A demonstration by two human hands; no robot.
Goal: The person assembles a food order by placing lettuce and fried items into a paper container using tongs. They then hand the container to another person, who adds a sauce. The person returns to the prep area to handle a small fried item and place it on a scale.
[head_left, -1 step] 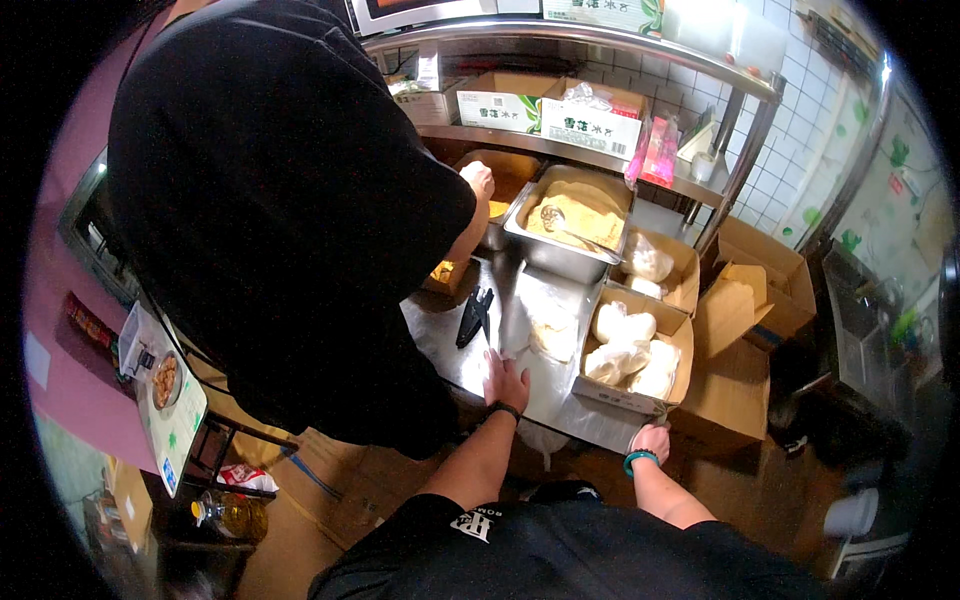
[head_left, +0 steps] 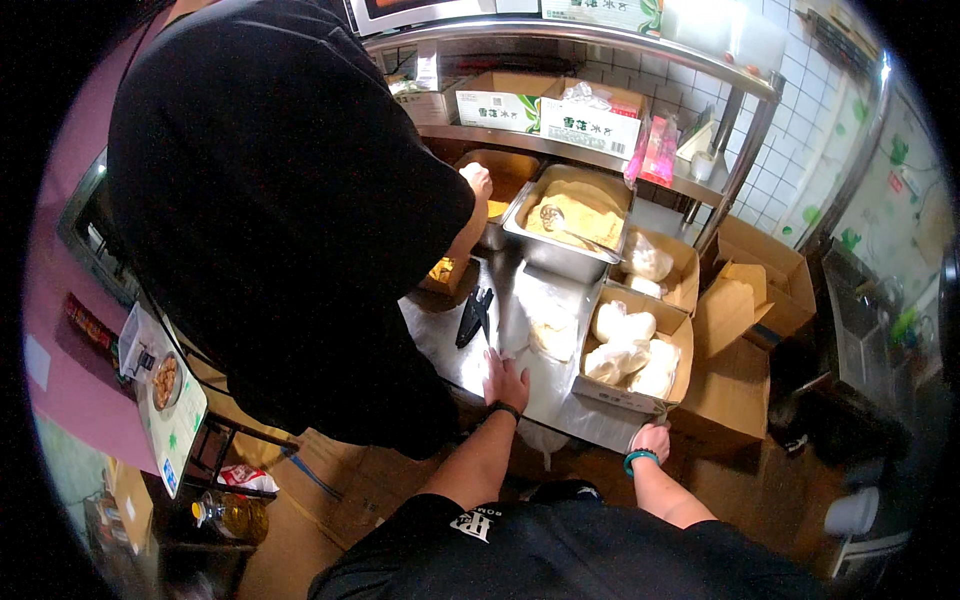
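My left hand (head_left: 507,383) rests on the front part of the steel table (head_left: 590,422), its fingers stretched out flat. Just beyond its fingertips lies a black tong-like tool (head_left: 476,318), and to the right of that a clear plastic bag (head_left: 552,330) with something pale in it. At the table's front right corner, my right hand (head_left: 652,441) is closed round the edge. Beside it stands an open cardboard box (head_left: 683,362) holding several white plastic-wrapped bundles (head_left: 623,325). Behind are a second box with a white bag (head_left: 650,260) and a steel pan (head_left: 565,262) of yellowish crumbly food, with a slotted ladle (head_left: 553,217) in it.
A person in black (head_left: 290,220) stands close on my left, one hand (head_left: 480,182) over another pan of orange-brown food (head_left: 512,170). A steel shelf (head_left: 640,167) with cartons spans the back. Cardboard boxes (head_left: 730,370) stand to the right; an oil bottle (head_left: 235,515) is at lower left.
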